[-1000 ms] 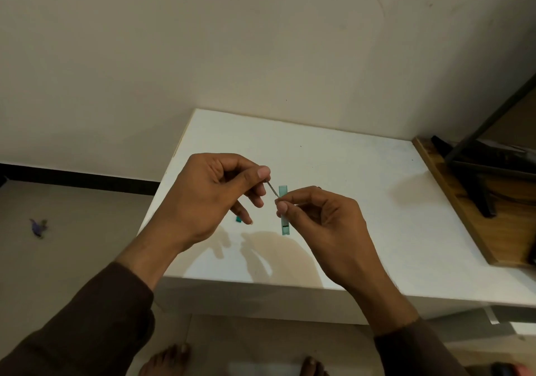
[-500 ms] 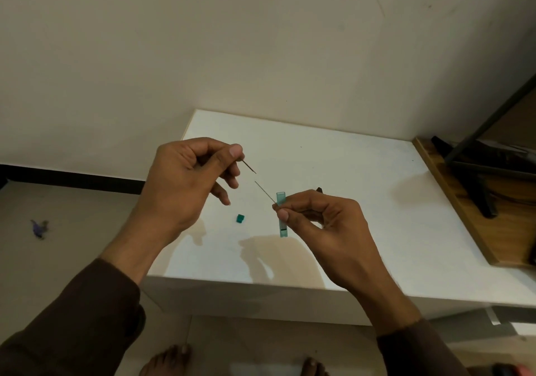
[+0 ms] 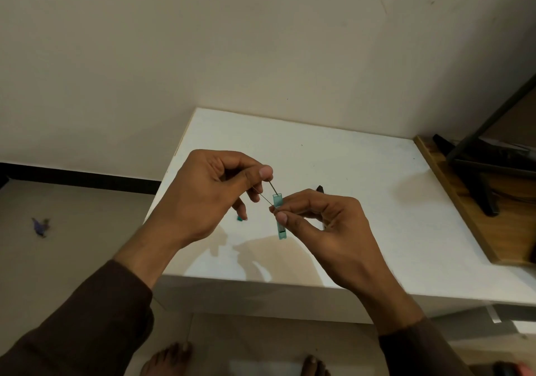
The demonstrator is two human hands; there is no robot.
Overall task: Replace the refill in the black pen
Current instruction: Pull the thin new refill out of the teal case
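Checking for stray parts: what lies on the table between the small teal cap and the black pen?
In the head view, only the held teal case crosses between cap and pen.

The white worktop (image 3: pixel 362 178) stands against a pale wall. A small teal cap (image 3: pixel 239 218) lies on it near its left edge, and the tip of a dark pen (image 3: pixel 320 188) shows on it farther right. A wooden board (image 3: pixel 464 201) adjoins its right side.

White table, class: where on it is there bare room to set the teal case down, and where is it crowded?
The white table is bare along the back wall and at right, up to the wooden board. Crowded at front left: both hands, the teal cap and a dark pen tip.
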